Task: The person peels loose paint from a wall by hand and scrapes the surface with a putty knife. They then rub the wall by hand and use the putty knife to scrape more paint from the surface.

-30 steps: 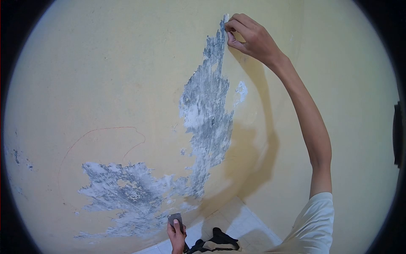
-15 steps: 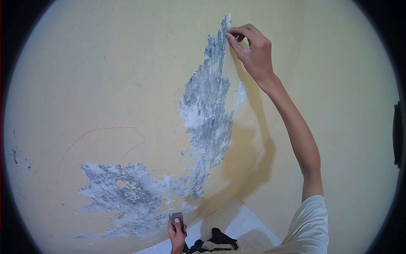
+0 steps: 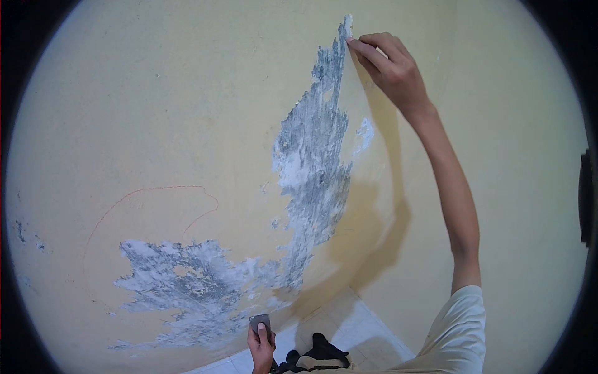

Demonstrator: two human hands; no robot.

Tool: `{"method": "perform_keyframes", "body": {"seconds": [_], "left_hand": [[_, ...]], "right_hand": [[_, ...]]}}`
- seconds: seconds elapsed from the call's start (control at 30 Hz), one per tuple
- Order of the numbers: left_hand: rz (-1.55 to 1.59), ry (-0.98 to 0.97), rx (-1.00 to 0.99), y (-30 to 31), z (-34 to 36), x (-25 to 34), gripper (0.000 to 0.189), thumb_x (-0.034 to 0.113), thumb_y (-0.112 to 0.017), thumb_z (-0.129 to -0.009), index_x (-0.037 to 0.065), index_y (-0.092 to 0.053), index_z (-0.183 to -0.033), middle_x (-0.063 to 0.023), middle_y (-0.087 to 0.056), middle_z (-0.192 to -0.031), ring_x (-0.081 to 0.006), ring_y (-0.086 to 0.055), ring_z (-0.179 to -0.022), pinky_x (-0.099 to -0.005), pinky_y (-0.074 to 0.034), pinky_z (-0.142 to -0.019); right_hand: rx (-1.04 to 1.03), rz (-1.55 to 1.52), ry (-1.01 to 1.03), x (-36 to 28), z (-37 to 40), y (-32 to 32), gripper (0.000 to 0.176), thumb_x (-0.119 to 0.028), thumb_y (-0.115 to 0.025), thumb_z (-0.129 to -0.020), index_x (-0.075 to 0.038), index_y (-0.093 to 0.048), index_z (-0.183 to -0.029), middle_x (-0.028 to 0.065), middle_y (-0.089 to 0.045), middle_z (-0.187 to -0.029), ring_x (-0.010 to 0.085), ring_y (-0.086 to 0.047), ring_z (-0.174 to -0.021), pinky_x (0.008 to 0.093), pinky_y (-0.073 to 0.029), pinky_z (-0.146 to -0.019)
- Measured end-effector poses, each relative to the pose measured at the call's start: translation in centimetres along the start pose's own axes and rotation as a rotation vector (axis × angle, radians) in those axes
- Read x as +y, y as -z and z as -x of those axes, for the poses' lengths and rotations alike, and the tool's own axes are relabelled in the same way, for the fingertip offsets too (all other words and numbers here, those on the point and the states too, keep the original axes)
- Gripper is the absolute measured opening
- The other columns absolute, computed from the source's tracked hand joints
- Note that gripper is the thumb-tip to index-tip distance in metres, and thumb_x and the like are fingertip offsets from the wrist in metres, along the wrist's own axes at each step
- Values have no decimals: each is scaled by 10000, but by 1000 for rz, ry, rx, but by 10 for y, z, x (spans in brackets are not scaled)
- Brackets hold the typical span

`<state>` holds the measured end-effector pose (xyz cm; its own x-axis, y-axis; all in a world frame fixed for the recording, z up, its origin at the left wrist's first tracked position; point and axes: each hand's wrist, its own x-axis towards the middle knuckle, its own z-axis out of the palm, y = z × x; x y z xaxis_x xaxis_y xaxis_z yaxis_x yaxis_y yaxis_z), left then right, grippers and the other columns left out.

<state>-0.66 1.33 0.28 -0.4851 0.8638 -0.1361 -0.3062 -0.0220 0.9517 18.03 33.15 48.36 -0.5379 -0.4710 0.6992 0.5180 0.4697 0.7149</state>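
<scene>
My right hand (image 3: pixel 395 71) is raised to the top of a long scraped patch (image 3: pixel 311 149) on the yellow wall (image 3: pixel 187 124). Its thumb and fingertips are pinched at the patch's upper right edge, beside a thin whitish strip (image 3: pixel 349 23); what lies between them is too small to make out. Low in the view, my left hand (image 3: pixel 261 350) grips a small grey scraper (image 3: pixel 260 321), thumb flat on its face, below the lower scraped patch (image 3: pixel 193 280).
A thin red curved line (image 3: pixel 146 189) is drawn on the wall at the left. White floor tiles (image 3: pixel 367 330) and a dark shoe (image 3: pixel 325 349) show at the bottom. A dark object (image 3: pixel 585 198) is at the far right edge.
In the view, my right hand has shifted right and slightly up along with the upper patch, still at its edge. My left hand and the scraper have hardly moved.
</scene>
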Motion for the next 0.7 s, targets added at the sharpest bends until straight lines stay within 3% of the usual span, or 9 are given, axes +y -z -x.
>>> {"method": "perform_keyframes", "body": {"seconds": [0.13, 0.23, 0.47, 0.53, 0.63, 0.7], "left_hand": [[-34, -30, 39, 4, -1, 7, 306, 405, -468, -1026, 99, -457, -1020, 10, -435, -567, -59, -367, -402, -224, -295, -361], [-17, -24, 50, 7, -2, 7, 304, 400, -462, -1028, 96, -463, -1038, 7, -439, -577, -60, -376, -411, -223, -298, -364], [-62, -30, 103, 10, 3, 2, 293, 393, -456, -1030, 102, -466, -1055, 9, -438, -574, -60, -376, -410, -221, -298, -363], [-48, -36, 115, 10, 4, 4, 290, 393, -458, -1030, 104, -466, -1053, 11, -436, -572, -59, -373, -407, -221, -295, -361], [-31, -45, 132, 18, 3, 2, 284, 390, -458, -1030, 106, -457, -1027, 12, -431, -568, -61, -367, -401, -221, -287, -354], [-12, -41, 128, 22, 0, -2, 280, 388, -460, -1030, 110, -443, -997, 15, -424, -559, -61, -359, -394, -223, -276, -346]], "right_hand": [[-102, 61, 316, 22, -17, 9, 201, -85, -725, -787, -37, -665, -973, 39, -627, -915, 215, -622, -876, 315, -539, -785], [-199, 104, 369, 23, -31, 14, 220, -37, -740, -778, -33, -659, -983, 49, -635, -942, 207, -626, -866, 338, -564, -767], [-186, 66, 432, 37, -34, 6, 188, -14, -721, -771, -38, -632, -935, 43, -629, -941, 208, -630, -875, 333, -565, -773], [-221, 44, 399, 37, -34, 10, 198, -88, -721, -797, -59, -620, -964, 29, -621, -945, 200, -627, -873, 312, -550, -798], [-198, -62, 242, 28, -27, 16, 209, -94, -725, -796, -66, -631, -980, 28, -621, -941, 200, -629, -866, 311, -558, -796], [-170, -23, 267, 24, -21, 14, 211, -89, -718, -801, -72, -639, -996, 25, -622, -940, 199, -629, -859, 311, -560, -788]]}}
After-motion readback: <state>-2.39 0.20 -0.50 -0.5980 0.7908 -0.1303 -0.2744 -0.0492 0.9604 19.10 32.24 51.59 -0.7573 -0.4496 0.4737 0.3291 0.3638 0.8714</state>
